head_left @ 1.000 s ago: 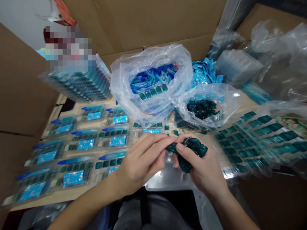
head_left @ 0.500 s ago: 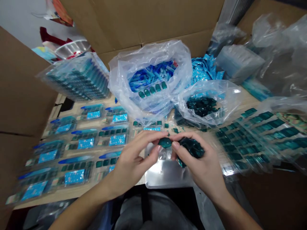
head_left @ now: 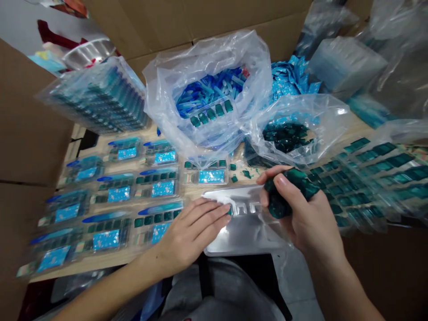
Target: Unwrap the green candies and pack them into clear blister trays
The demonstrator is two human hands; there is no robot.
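Note:
My right hand [head_left: 307,214] is closed round a clump of glossy dark green pieces [head_left: 289,191], held above the right side of a clear plastic tray [head_left: 247,238]. My left hand [head_left: 197,227] lies over the tray's left part with its fingers stretched out flat. At its fingertips a green piece [head_left: 230,210] shows in a tray slot, mostly covered by the fingers. To the right of it, moulded slots [head_left: 241,208] show bare plastic. The left thumb is hidden beneath the hand.
Filled packs [head_left: 162,189] with blue sticks and blue sachets stand in rows at left. Behind are a bag of blue sticks [head_left: 210,93], a bag of dark green pieces [head_left: 287,136] and stacked packs [head_left: 100,98]. Trays of green pieces [head_left: 384,174] lie at right. Loose green bits [head_left: 246,174] lie mid-table.
Both hands were together over the tray, pinching one green piece between them. Now the left hand is down on the tray, and the right hand has moved right with the clump.

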